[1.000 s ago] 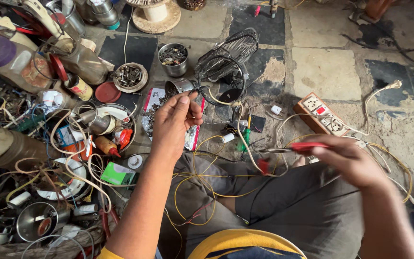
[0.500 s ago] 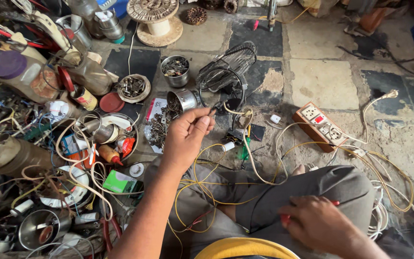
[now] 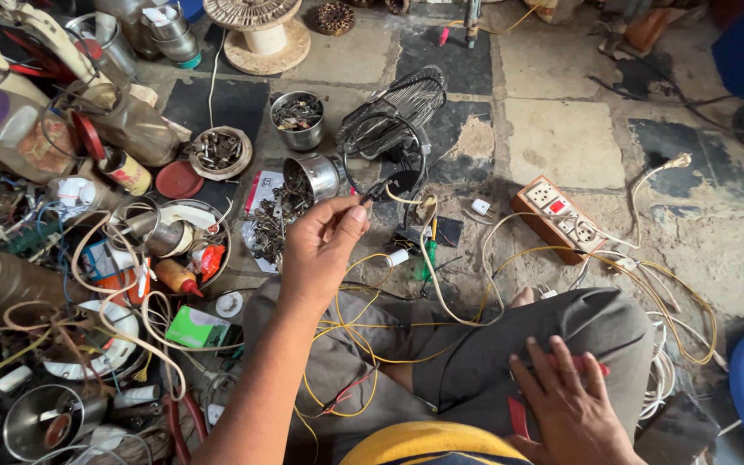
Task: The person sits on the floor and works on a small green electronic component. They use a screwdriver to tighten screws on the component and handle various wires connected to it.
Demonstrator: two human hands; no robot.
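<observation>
Here, your left hand (image 3: pixel 320 250) pinched the thin black wire end (image 3: pixel 370 191) between thumb and forefinger, fingers closed together on it, held up over the cluttered stone floor (image 3: pixel 561 138). That wire ran just beyond your fingertips toward the dark wire fan guard (image 3: pixel 393 116) lying tilted on the floor. Below the pinch, loops of thin yellow wire (image 3: pixel 363 344) draped across your lap and trailed out to the side.

Your right hand (image 3: pixel 570 409) lay flat on your grey trouser leg (image 3: pixel 596 331), fingers spread and closed on nothing, pressing down on a slim red-handled tool (image 3: pixel 579 363) whose shape you could only partly see.

Just beside your left hand sat a tipped steel cup spilling small metal parts (image 3: pixel 290 194), and farther off a wooden socket board with white outlets (image 3: pixel 557 217), its white cord (image 3: pixel 647 181) lying across the floor.

I judged the chief risk to be the live board: whether it was powered could not be told, and a bare end in your fingers could have bitten you. The yellow loops could have snagged your knee and jerked the wire from that light pinch. A drag of your wrist could also have scattered the cup's parts. The tool under your palm could have slid off your leg.
</observation>
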